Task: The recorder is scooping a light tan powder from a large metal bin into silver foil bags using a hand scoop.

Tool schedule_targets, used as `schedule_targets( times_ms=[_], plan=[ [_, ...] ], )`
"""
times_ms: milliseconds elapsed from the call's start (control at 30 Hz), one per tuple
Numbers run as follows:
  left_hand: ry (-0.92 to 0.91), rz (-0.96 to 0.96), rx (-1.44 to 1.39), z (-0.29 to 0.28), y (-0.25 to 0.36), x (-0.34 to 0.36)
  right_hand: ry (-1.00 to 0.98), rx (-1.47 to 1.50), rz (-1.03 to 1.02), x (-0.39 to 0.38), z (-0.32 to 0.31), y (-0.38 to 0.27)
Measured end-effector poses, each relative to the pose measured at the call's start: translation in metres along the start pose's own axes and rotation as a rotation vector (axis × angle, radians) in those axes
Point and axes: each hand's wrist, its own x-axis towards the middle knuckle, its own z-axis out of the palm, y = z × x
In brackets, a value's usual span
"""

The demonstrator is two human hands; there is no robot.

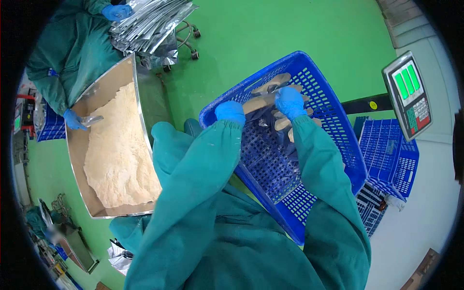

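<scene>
Both my hands, in blue gloves, are over a blue perforated plastic basket [309,67]. A narrow pouch [258,103], silvery and beige, stretches between them. My left hand [230,112] is closed around its left end, close to the basket's left rim. My right hand [290,102] grips the other end, its fingers curled downward. Further pouches of the same look [281,124] stand on edge in the far part of the basket, partly hidden by my right hand and sleeve. The near part of the basket shows its bare slotted bottom.
To the left stands a steel bin [140,104] of pale powder [121,150]; a co-worker's gloved hand holds a scoop [92,120] there. Flat silver bags [152,24] are piled behind it. On the right are a digital scale display [408,94] and stacked blue baskets [386,150].
</scene>
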Motion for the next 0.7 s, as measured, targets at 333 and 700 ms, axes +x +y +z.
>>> schedule_targets(
  times_ms=[333,700],
  plan=[
    [0.018,0.045,-0.086,0.003,-0.006,0.007,-0.002,-0.030,0.034,0.011,0.042,0.007],
    [0.899,0.078,-0.653,-0.073,-0.157,-0.185,0.323,0.459,0.079,-0.040,-0.004,-0.012]
  ],
)
